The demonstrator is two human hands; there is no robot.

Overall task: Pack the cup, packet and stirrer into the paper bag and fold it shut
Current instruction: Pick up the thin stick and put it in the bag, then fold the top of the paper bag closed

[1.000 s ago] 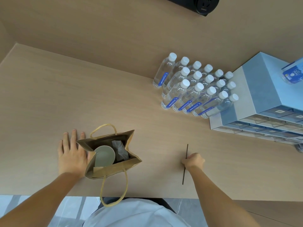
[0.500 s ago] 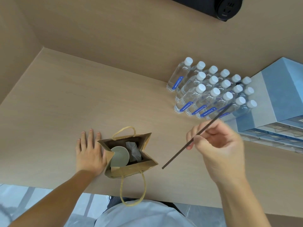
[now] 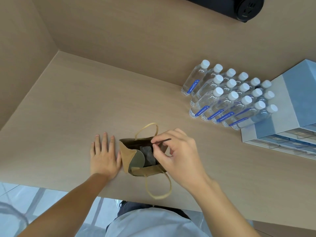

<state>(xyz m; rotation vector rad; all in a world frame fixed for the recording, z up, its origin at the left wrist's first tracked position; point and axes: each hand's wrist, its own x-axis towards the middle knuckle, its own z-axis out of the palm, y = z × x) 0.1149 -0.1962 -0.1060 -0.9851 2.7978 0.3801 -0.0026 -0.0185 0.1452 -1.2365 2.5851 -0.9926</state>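
A brown paper bag (image 3: 126,154) with twine handles stands open near the table's front edge. Inside it I see a pale green cup (image 3: 137,161) and a grey packet (image 3: 148,155) beside the cup. My right hand (image 3: 177,154) hovers over the bag's right side, pinching a thin dark stirrer (image 3: 161,141) between thumb and fingers; its lower end points into the bag's mouth and its tip is hidden. My left hand (image 3: 103,155) lies flat on the table, fingers spread, touching the bag's left wall.
Several clear water bottles (image 3: 227,96) with white caps stand in a block at the right rear. A blue-grey drawer box (image 3: 290,106) sits beyond them at the right edge. The wooden table (image 3: 68,108) meets a wall behind and on the left.
My right hand picked the stirrer up from the table, raised it, then brought it left over the bag. My left hand stayed flat against the bag.
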